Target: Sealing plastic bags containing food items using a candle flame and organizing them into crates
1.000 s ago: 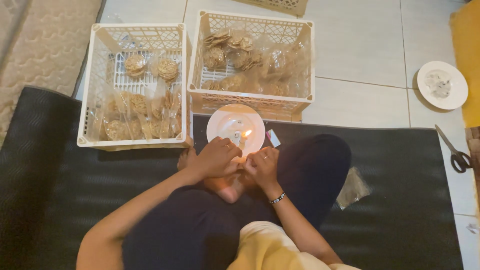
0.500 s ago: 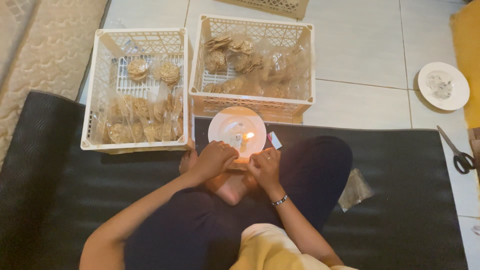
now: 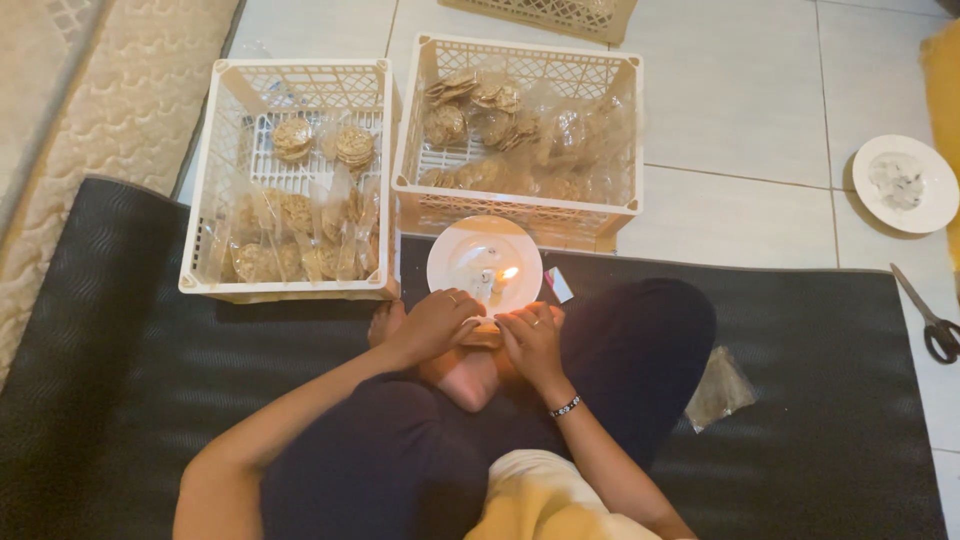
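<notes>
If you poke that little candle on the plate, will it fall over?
Probably, yes. The candle stands thin and upright on a smooth white plate, so a nudge would likely tip it or slide it. It looks light. Its flame is lit, close to both hands, so poking seems risky.

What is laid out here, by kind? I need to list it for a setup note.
Cream plastic crates: 3
White plates: 2
Lit candle: 1
Scissors: 1
Total: 7
</notes>
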